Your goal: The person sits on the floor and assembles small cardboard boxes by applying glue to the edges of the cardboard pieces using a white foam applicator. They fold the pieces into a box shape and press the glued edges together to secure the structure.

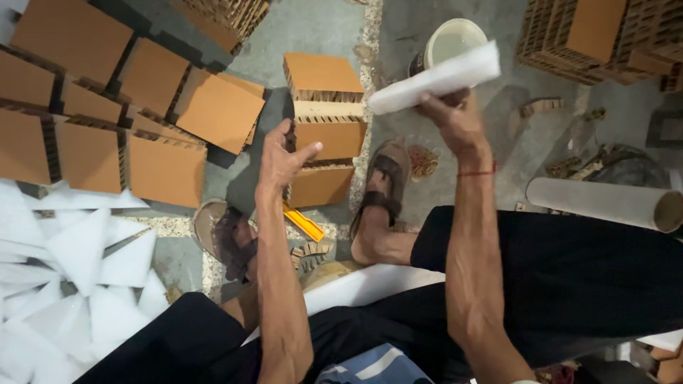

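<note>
My right hand [453,117] is raised and shut on a white foam sheet piece [435,77], held above the floor. My left hand [281,160] rests on the left side of a brown honeycomb cardboard block [329,135], its fingers hidden behind the block's edge and the thumb spread. That block sits between two similar blocks, one farther away [320,75] and one nearer [320,186]. A yellow utility knife [304,223] lies on the floor between my sandalled feet.
Several brown cardboard squares [92,107] lie spread at the left, white foam triangles [78,277] at the lower left. A white bucket [448,41] stands behind the foam piece. A cardboard roll [605,203] lies at the right, stacked honeycomb blocks [605,32] at the top right.
</note>
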